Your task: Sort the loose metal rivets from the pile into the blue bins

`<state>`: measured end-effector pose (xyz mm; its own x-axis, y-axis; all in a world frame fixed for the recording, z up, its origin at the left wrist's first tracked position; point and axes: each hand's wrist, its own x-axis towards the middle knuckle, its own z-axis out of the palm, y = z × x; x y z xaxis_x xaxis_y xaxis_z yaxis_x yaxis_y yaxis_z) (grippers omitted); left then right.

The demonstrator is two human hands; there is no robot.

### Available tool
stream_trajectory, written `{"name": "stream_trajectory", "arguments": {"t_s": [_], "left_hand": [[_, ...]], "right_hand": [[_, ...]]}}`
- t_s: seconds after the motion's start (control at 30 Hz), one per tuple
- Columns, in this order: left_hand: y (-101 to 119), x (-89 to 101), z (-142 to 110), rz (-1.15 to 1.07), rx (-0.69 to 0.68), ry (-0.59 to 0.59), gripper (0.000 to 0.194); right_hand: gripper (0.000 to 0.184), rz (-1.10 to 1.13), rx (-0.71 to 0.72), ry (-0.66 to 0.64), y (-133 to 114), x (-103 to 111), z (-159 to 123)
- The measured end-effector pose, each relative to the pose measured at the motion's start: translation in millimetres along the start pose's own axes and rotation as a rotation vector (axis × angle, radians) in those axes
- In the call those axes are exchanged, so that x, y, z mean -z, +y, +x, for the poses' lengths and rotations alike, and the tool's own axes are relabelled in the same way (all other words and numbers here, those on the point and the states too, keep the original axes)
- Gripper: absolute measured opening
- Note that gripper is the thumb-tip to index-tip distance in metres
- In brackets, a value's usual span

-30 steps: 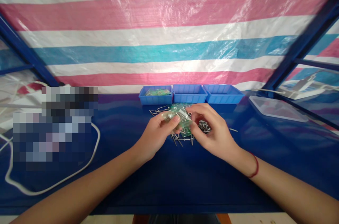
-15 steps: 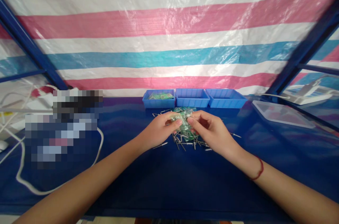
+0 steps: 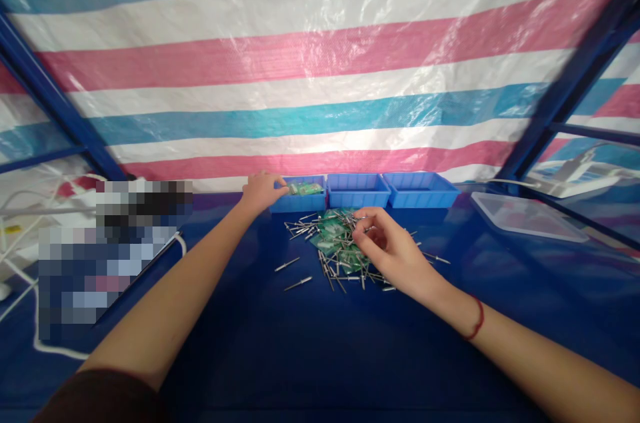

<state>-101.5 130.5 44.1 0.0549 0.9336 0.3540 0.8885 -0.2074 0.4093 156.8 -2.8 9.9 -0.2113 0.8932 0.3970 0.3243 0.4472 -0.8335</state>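
My left hand (image 3: 263,190) reaches to the left end of the left blue bin (image 3: 299,203). Its thumb and fingers are pinched at small clear and green plastic packets (image 3: 307,189) in that bin; whatever is between the fingertips is too small to make out. Over the right side of a pile of silver blind rivets (image 3: 327,271), my right hand (image 3: 387,243) has its fingers curled, with what looks like a rivet at the fingertips. Green-tinted plastic bags (image 3: 330,236) lie among the rivets. Two single rivets (image 3: 299,284) rest left of the pile.
A middle blue bin (image 3: 359,200) and a right blue bin (image 3: 425,198) continue the row. To the right lies a clear plastic lid (image 3: 527,218). White cables (image 3: 55,350) and a pixelated area are on the left. Behind the blue table (image 3: 300,356) hangs a striped sheet (image 3: 320,63).
My left hand has moved from the pile up and left to the left bin. My right hand stays near the pile; the clear packet formerly between both hands is no longer there.
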Motion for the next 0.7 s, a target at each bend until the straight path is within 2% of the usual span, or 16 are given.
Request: {"name": "stream_trajectory", "arguments": {"t_s": [0.13,0.2,0.27,0.37,0.43,0.5,0.6,0.7], "left_hand": [[8,-6.5,-3,0.13,-0.072,-0.012,0.023],[14,-7.5,-6,0.164,-0.109,-0.023,0.026],[23,-7.7,-13,0.184,-0.148,0.018,0.029],[42,-7.9,-36,0.16,-0.253,0.063,0.03],[54,-8.6,-57,0.055,-0.488,0.008,0.028],[62,-9.8,-79,-0.021,-0.681,-0.143,0.024],[65,-12.9,-101,-0.03,-0.741,-0.249,0.025],[59,-17.4,-108,0.002,-0.71,-0.269,0.024]], "right_hand": [[0.013,-0.209,0.117,-0.02,-3,4,0],[0.012,-0.371,0.242,-0.104,-3,6,1],[0.01,-0.538,0.351,-0.21,-2,7,1],[0.024,-0.702,0.379,-0.307,-2,8,0],[0.027,-0.751,0.36,-0.333,-3,10,0],[0.024,-0.77,0.345,-0.349,-5,11,0],[0.022,-0.764,0.33,-0.359,-8,14,0],[0.017,-0.748,0.354,-0.365,-7,13,1]]}}
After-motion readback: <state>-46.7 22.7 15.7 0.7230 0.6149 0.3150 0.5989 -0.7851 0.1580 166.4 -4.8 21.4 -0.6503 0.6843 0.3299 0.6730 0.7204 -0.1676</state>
